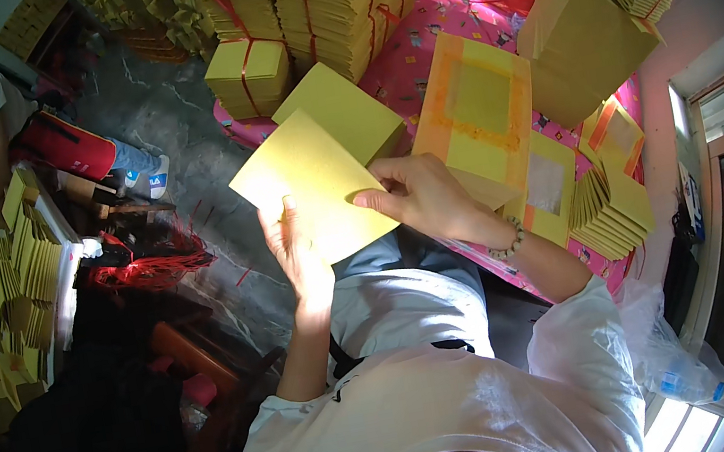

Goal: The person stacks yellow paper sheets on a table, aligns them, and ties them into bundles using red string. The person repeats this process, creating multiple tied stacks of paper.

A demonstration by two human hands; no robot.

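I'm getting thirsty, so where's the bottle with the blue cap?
In the head view, the bottle is at the lower right, by the clear plastic bag, right of your white sleeve.

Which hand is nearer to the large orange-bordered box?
The right. The right hand overlaps the orange-bordered box's lower-left edge in view; the left hand is farther left, at the near-left edge of the held yellow paper.
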